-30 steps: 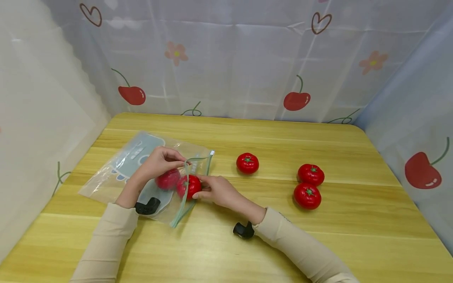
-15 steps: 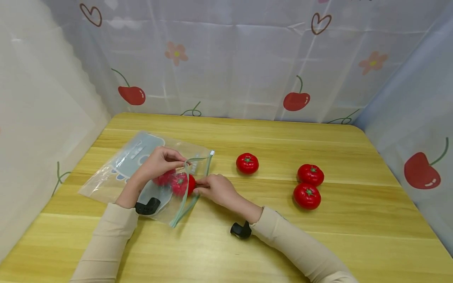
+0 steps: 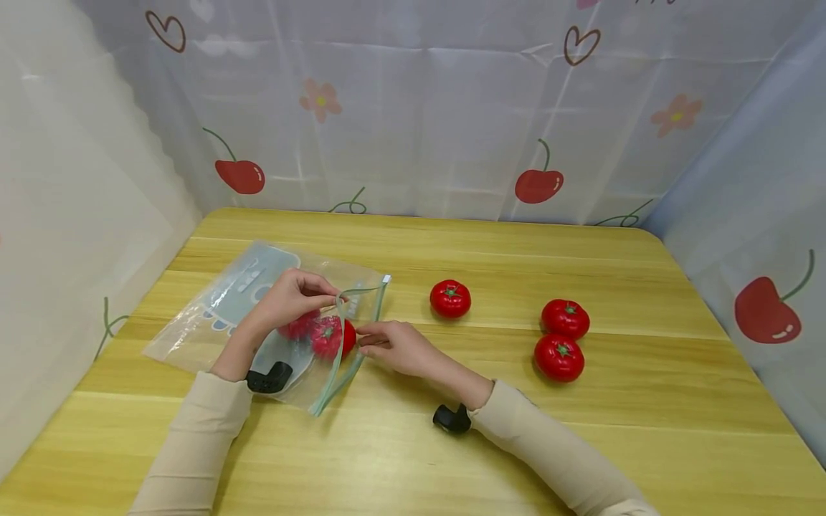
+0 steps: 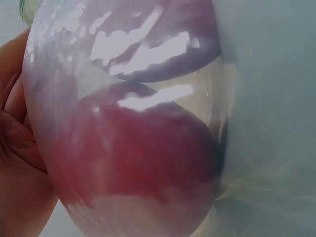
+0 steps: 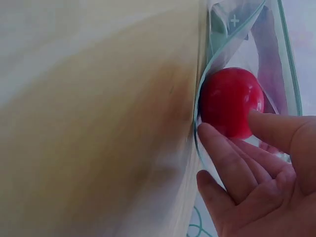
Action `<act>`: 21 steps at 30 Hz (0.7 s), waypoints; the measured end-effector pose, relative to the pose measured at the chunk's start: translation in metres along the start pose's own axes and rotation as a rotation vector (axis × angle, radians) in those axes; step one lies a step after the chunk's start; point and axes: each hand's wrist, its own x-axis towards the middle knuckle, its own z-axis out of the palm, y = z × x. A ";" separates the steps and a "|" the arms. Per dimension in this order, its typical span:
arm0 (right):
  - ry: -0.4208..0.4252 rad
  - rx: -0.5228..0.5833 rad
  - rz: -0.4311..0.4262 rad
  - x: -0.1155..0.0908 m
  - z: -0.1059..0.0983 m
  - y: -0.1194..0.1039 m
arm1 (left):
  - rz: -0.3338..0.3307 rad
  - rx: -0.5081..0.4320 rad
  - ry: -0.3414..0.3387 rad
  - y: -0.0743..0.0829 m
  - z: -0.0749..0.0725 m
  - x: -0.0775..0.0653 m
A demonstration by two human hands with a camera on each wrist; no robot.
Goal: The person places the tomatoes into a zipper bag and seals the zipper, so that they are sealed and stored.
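A clear zip bag (image 3: 193, 333) with a green-edged mouth and a blue print lies on the table. My left hand (image 3: 290, 295) pinches the upper edge of its mouth between thumb and fingers. Two red tomatoes are in the bag: one tomato (image 3: 297, 327) deeper in, partly behind the left hand, and another tomato (image 3: 328, 338) just inside the mouth. My right hand (image 3: 396, 347) is at the mouth, fingers extended and spread. In the right wrist view its thumb and fingertips are right beside the nearer tomato (image 5: 231, 101), no longer curled round it.
Right of the bag sits a lone tomato (image 3: 450, 299). Further right, two more tomatoes, one tomato (image 3: 565, 319) behind the other tomato (image 3: 559, 357), sit close together on the wooden table (image 3: 503, 459). A patterned curtain (image 3: 413, 129) stands behind the table.
My right hand has pushed the nearer tomato leftward into the bag, then drawn back slightly with its fingers loosening. The deeper tomato shifted left. The left hand has stayed on the bag's edge.
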 end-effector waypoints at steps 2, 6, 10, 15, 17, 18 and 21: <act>-0.001 0.022 -0.003 -0.005 -0.002 0.001 | -0.007 0.001 0.002 0.000 0.000 0.000; 0.010 0.043 -0.013 -0.016 -0.009 0.002 | -0.010 0.000 0.003 0.001 0.001 0.000; 0.021 0.056 -0.019 -0.028 -0.019 0.006 | -0.008 0.002 0.011 0.001 0.001 0.000; 0.051 0.084 -0.009 -0.049 -0.037 0.009 | 0.002 0.013 0.018 0.002 0.001 0.001; 0.079 0.081 -0.009 -0.058 -0.045 0.011 | 0.004 0.014 0.017 0.002 0.001 0.001; 0.096 0.076 -0.009 -0.063 -0.049 0.012 | 0.004 0.013 0.016 0.003 0.001 0.001; 0.150 0.068 0.002 -0.078 -0.062 0.015 | 0.003 0.010 0.016 0.004 0.002 0.001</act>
